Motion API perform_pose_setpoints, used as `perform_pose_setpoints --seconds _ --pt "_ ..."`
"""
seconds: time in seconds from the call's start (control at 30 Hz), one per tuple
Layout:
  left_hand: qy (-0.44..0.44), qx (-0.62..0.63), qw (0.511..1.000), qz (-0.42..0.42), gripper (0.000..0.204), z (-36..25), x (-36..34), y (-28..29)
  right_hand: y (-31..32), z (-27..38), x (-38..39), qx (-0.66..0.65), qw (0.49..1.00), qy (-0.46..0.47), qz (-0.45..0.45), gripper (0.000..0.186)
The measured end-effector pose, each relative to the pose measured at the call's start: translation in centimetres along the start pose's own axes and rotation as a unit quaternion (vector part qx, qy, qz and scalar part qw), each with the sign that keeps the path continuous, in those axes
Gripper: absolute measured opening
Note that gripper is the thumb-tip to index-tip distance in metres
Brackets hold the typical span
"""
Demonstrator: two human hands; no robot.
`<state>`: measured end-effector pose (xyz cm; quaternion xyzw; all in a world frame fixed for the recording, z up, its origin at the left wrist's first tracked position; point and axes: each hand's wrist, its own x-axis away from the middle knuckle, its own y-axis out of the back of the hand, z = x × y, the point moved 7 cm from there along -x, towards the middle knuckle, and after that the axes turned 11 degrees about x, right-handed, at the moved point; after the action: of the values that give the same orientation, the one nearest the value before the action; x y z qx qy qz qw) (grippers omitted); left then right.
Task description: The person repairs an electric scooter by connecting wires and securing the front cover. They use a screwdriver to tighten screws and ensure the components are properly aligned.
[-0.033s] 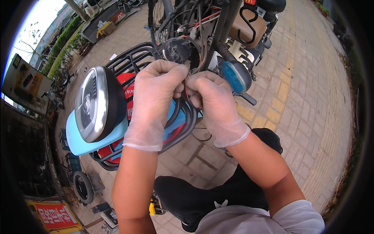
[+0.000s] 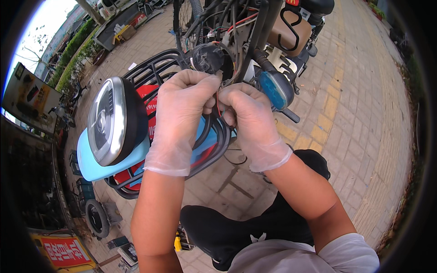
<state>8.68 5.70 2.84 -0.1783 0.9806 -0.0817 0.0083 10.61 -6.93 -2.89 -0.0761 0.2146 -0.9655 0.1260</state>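
Both hands wear clear thin gloves at the front of a partly opened electric bike. My left hand [image 2: 182,113] pinches thin wires [image 2: 218,102] between thumb and forefinger, just below a black round housing [image 2: 207,59]. Facing it, my right hand [image 2: 250,123] grips the same thin red and dark wires, its fingers curled; the exact join is hidden by the fingertips. A chrome-rimmed headlamp [image 2: 102,120] rests at the left on a light blue panel [image 2: 91,164], over a black rack [image 2: 182,54] with red pieces. A blue-lensed lamp [image 2: 273,88] sits right of my hands.
A brown seat-like pad [image 2: 291,32] and black hook are behind. Paved sidewalk [image 2: 350,136] with a yellow tactile strip runs right. At the left stand a loose tyre [image 2: 95,218], dark battery-like boxes [image 2: 84,191] and signboards [image 2: 59,250]. My knees are below the hands.
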Motion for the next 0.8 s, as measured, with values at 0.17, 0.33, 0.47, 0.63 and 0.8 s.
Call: perform_pose_setpoints --seconds 0.17,0.33,0.47,0.63,0.8 --pt "-0.001 0.003 1.000 0.005 0.017 0.07 -0.07 0.10 -0.09 -0.09 0.14 -0.003 1.000 0.006 -0.021 0.012" --pt "-0.004 -0.003 1.000 0.003 0.017 0.10 -0.18 0.19 -0.13 -0.20 0.15 -0.012 1.000 0.014 -0.024 0.013" --pt "-0.002 0.005 1.000 0.005 0.017 0.12 -0.18 0.18 -0.20 -0.40 0.12 -0.022 0.999 0.015 -0.025 0.014" --pt "0.004 0.006 1.000 0.006 0.017 0.20 -0.14 0.13 -0.18 -0.36 0.23 -0.011 0.999 0.010 -0.030 0.016" --pt "0.002 0.001 1.000 0.003 0.017 0.17 -0.10 0.10 -0.17 -0.21 0.40 -0.020 0.999 0.012 -0.029 0.016"
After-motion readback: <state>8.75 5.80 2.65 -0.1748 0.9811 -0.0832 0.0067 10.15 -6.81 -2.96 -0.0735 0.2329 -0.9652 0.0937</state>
